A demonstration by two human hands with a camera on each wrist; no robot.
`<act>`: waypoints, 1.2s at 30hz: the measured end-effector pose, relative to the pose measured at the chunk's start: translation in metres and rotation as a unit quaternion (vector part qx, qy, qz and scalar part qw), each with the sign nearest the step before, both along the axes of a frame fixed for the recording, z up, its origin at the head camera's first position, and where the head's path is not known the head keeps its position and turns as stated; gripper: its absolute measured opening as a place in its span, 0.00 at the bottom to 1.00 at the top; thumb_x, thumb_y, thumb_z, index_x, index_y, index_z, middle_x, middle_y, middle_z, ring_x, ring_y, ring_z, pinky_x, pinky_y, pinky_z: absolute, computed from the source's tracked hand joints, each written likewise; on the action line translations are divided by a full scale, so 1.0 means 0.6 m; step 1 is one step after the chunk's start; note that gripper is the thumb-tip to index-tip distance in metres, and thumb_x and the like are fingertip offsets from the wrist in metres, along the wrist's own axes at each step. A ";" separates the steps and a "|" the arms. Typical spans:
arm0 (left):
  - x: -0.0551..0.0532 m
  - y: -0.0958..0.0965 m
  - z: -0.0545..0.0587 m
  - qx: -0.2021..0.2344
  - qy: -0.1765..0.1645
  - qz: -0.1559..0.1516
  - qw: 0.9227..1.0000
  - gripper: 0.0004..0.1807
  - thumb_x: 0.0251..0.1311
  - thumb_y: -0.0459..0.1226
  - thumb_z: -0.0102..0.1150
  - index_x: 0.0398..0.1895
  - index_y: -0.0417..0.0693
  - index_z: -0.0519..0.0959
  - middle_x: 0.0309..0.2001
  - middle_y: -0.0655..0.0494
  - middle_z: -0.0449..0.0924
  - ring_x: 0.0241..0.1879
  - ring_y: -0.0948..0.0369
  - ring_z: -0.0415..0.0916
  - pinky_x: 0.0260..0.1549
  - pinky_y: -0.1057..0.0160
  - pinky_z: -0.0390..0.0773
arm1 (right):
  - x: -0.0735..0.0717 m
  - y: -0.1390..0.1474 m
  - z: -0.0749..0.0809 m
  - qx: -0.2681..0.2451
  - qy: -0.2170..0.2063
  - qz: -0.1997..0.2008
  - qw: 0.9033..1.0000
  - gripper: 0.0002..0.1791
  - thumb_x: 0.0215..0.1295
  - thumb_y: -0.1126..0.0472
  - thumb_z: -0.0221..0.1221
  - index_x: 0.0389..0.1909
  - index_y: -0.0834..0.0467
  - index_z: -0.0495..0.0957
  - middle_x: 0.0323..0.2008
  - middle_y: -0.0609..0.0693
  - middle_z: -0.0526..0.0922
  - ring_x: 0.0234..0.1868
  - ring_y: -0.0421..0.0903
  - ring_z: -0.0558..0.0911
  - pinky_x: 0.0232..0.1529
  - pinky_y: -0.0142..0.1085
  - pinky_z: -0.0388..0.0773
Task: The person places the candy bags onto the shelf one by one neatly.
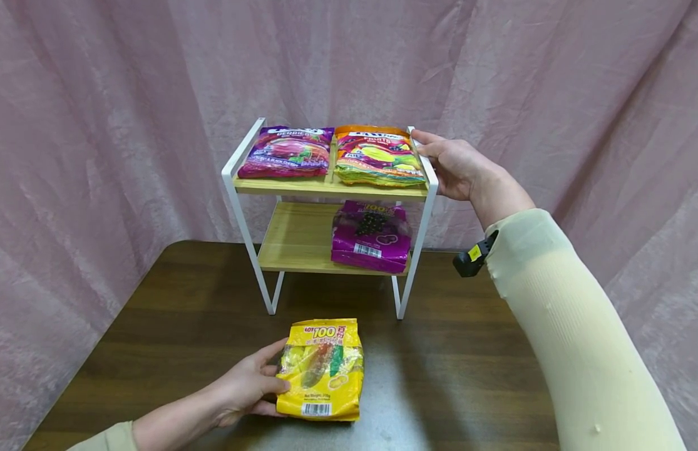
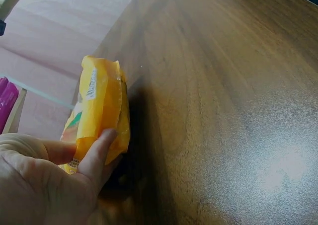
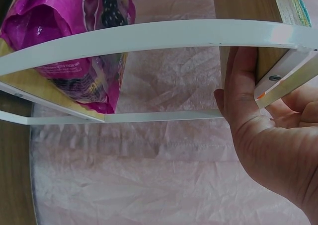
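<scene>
My left hand (image 1: 244, 385) grips a yellow candy bag (image 1: 320, 369) by its left side, thumb in front. The bag is just above or on the table in front of a two-tier shelf rack (image 1: 332, 189) with white metal sides and wooden boards; I cannot tell if it touches the table. In the left wrist view the thumb and fingers pinch the yellow bag (image 2: 102, 101). My right hand (image 1: 456, 166) holds the rack at the right end of its top board. In the right wrist view the right hand (image 3: 271, 130) has its thumb under that board.
A purple berries candy bag (image 1: 287, 152) and an orange fruits candy bag (image 1: 377, 156) lie side by side on the top board. On the lower board, at the right, stands a purple grape candy bag (image 1: 371, 238). A pink curtain (image 1: 337, 62) hangs behind the brown table (image 1: 174, 326).
</scene>
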State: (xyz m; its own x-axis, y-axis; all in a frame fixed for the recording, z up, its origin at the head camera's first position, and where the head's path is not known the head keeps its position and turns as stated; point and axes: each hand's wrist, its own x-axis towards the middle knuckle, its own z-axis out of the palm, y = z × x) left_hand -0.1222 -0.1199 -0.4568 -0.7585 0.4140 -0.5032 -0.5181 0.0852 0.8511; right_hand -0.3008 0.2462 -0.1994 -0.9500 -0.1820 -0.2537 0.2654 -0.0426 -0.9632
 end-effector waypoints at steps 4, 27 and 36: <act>0.001 -0.005 0.001 0.009 -0.001 -0.003 1.000 0.50 0.64 0.20 0.58 0.83 0.43 0.41 0.58 0.35 0.76 0.44 0.45 0.85 0.37 0.47 0.89 | 0.000 0.000 0.000 -0.002 -0.002 0.000 1.000 0.30 0.83 0.53 0.46 0.79 0.29 0.56 0.62 0.58 0.73 0.34 0.47 0.88 0.25 0.30 0.84; 0.009 -0.045 0.009 0.038 0.007 -0.011 0.999 0.50 0.64 0.20 0.56 0.83 0.45 0.40 0.55 0.38 0.78 0.45 0.46 0.85 0.38 0.52 0.89 | -0.002 -0.001 0.001 0.001 -0.010 0.002 1.000 0.30 0.83 0.53 0.46 0.80 0.29 0.55 0.59 0.57 0.75 0.32 0.46 0.88 0.23 0.29 0.84; 0.011 -0.060 0.024 0.037 0.010 0.001 0.999 0.50 0.65 0.22 0.59 0.83 0.45 0.40 0.54 0.40 0.80 0.43 0.48 0.85 0.38 0.55 0.89 | -0.001 -0.001 0.001 0.002 -0.007 0.002 1.000 0.29 0.83 0.53 0.45 0.79 0.29 0.55 0.58 0.57 0.76 0.32 0.46 0.87 0.21 0.28 0.82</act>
State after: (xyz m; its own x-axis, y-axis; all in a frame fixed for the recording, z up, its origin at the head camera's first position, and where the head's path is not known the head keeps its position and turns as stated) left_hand -0.1157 -0.1559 -0.4426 -0.7695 0.4478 -0.4553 -0.5004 0.0201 0.8656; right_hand -0.3016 0.2456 -0.1989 -0.9455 -0.1857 -0.2676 0.2789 -0.0373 -0.9596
